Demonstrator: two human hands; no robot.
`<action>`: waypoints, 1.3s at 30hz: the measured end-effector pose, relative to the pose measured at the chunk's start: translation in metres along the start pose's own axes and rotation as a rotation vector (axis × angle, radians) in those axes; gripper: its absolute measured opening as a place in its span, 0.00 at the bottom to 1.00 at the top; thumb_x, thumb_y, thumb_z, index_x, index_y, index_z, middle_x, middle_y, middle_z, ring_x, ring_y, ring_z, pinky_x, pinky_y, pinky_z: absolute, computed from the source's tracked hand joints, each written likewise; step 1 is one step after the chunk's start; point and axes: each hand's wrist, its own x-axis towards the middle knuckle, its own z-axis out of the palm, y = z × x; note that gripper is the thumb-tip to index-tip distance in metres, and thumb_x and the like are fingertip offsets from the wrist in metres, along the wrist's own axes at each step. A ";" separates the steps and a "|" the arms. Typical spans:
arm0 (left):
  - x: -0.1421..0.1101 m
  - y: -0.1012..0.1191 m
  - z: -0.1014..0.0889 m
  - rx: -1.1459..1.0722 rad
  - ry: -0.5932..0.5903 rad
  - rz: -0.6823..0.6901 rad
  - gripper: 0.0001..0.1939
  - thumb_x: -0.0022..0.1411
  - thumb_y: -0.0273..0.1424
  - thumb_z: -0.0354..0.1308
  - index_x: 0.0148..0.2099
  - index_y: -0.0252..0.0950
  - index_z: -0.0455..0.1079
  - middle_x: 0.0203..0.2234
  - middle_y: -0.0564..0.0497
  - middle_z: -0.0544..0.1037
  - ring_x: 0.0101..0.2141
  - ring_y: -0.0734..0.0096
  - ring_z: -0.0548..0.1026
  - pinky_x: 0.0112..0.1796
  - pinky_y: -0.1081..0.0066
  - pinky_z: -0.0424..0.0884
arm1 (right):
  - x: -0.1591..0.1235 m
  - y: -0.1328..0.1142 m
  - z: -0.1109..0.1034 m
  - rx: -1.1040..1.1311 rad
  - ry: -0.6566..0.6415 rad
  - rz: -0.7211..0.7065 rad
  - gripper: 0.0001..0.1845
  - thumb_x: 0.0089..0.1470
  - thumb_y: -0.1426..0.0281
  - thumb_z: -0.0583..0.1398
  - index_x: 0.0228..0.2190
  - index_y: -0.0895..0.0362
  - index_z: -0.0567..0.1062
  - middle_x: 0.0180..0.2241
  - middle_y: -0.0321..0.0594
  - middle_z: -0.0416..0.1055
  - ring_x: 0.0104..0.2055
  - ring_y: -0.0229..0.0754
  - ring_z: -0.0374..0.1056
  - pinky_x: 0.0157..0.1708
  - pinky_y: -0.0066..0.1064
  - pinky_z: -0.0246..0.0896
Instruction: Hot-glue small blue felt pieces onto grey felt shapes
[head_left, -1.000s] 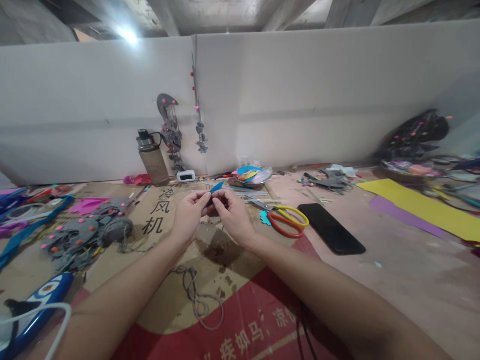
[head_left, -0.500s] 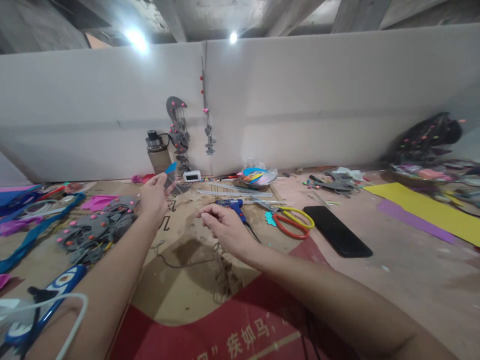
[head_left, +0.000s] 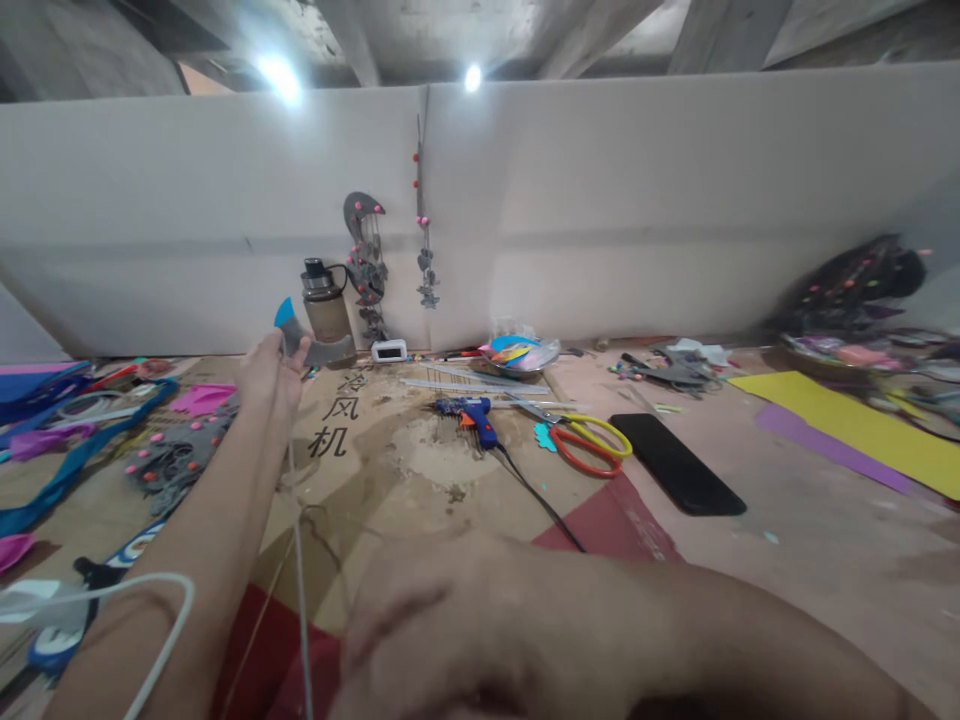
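Note:
Pinched in my left hand (head_left: 271, 380) is a curved grey piece (head_left: 330, 354), felt-like, with a blue end (head_left: 285, 312) sticking up above the fingers. A thin string (head_left: 300, 570) runs from below this hand down to the bottom edge of the head view. My right hand (head_left: 450, 630) is close to the camera, low in the middle, and blurred. Its fingers are turned away and partly cut off, so what they hold cannot be made out. Beyond it on the cardboard lies a blue glue gun (head_left: 475, 418) with its black cord.
Scissors (head_left: 589, 445) with red and yellow handles lie beside a black phone (head_left: 675, 465). A dish of coloured scraps (head_left: 521, 355) stands near the wall, with a bottle (head_left: 327, 310) further left. Grey felt pieces with pink beads (head_left: 176, 455) are at the left. Yellow sheet (head_left: 847, 420) lies right.
My right hand has come back toward the camera from beside the glue gun. My left hand has shifted left with the grey piece, and the string now stretches down from it.

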 end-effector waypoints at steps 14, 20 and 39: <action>-0.033 -0.027 0.026 -0.070 -0.125 -0.113 0.05 0.56 0.20 0.56 0.28 0.31 0.69 0.26 0.48 0.78 0.29 0.70 0.79 0.34 0.70 0.78 | -0.066 0.175 -0.063 -0.733 0.536 1.194 0.18 0.46 0.60 0.63 0.31 0.63 0.74 0.35 0.57 0.74 0.37 0.51 0.70 0.35 0.33 0.59; -0.048 -0.032 0.033 -0.035 -0.210 -0.158 0.05 0.54 0.17 0.56 0.31 0.30 0.70 0.28 0.48 0.78 0.30 0.73 0.78 0.36 0.72 0.77 | -0.076 0.191 -0.062 -0.585 0.630 1.234 0.07 0.41 0.70 0.63 0.27 0.60 0.74 0.26 0.48 0.74 0.31 0.47 0.71 0.29 0.30 0.59; -0.093 -0.105 0.026 0.079 -0.185 -0.291 0.07 0.45 0.25 0.64 0.29 0.31 0.70 0.24 0.51 0.75 0.26 0.74 0.75 0.32 0.71 0.74 | -0.041 0.183 -0.015 -0.170 1.023 0.590 0.10 0.53 0.69 0.53 0.38 0.56 0.67 0.35 0.41 0.70 0.31 0.40 0.67 0.33 0.33 0.66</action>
